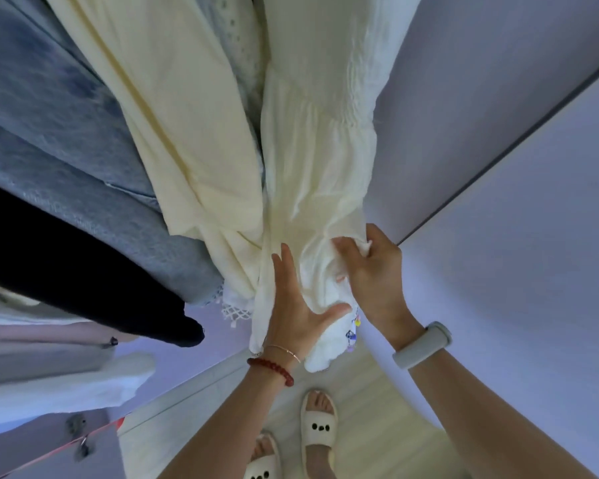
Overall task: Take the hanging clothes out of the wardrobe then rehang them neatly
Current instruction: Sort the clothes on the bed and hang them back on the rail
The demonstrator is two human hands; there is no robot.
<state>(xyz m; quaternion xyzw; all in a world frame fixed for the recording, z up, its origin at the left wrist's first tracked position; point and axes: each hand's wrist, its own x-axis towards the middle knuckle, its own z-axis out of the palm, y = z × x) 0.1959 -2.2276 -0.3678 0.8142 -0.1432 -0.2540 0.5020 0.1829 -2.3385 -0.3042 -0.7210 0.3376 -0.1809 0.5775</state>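
Observation:
A long cream dress hangs in the wardrobe at the right end of the row, its hem near my hands. My left hand lies flat against the lower skirt with fingers spread, the thumb hooked around the fabric. My right hand pinches a bunch of the same skirt near the hem. A second cream garment hangs just left of it, touching it. Hangers and rail are out of view.
Further left hang blue denim pieces, a black garment and pale clothes. The wardrobe's side wall stands close on the right. My feet in white slippers stand on a pale floor below.

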